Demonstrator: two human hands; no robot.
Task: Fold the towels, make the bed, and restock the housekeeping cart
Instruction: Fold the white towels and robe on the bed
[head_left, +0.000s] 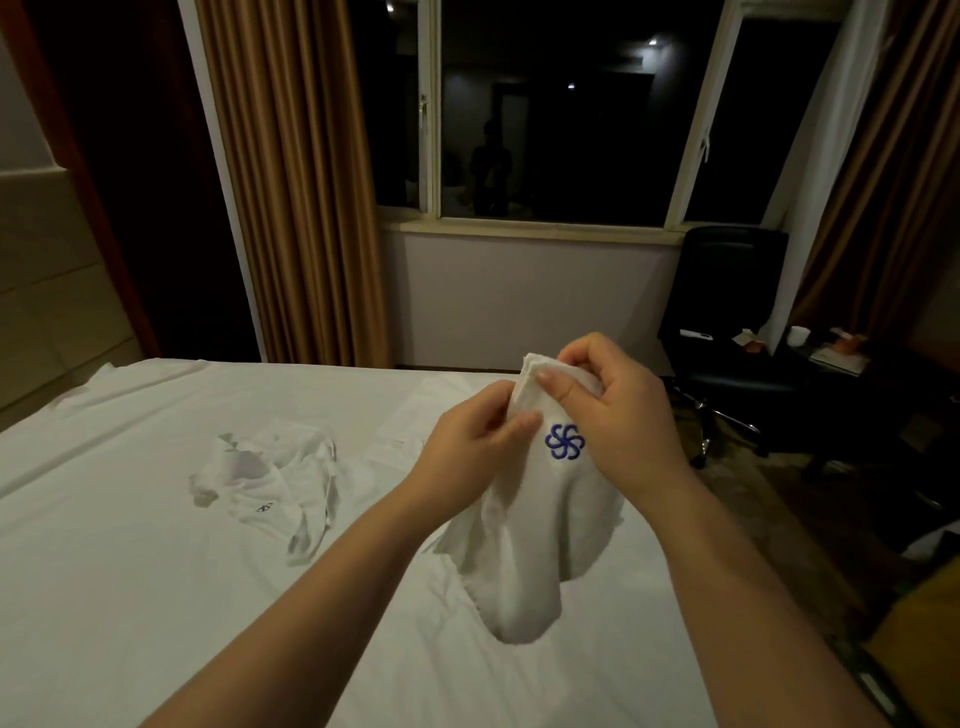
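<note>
White towel (540, 525) pinched between left hand (470, 441) and right hand (618, 410), seemingly clear of bed (156, 597)

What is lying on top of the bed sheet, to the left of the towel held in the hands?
A crumpled white towel lies on the bed sheet, apart from the held towel. A small dark logo shows on it. Whatever is under its folds is covered.

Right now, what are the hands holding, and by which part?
Both the left hand and right hand pinch the white logo towel at its top edge.
</note>
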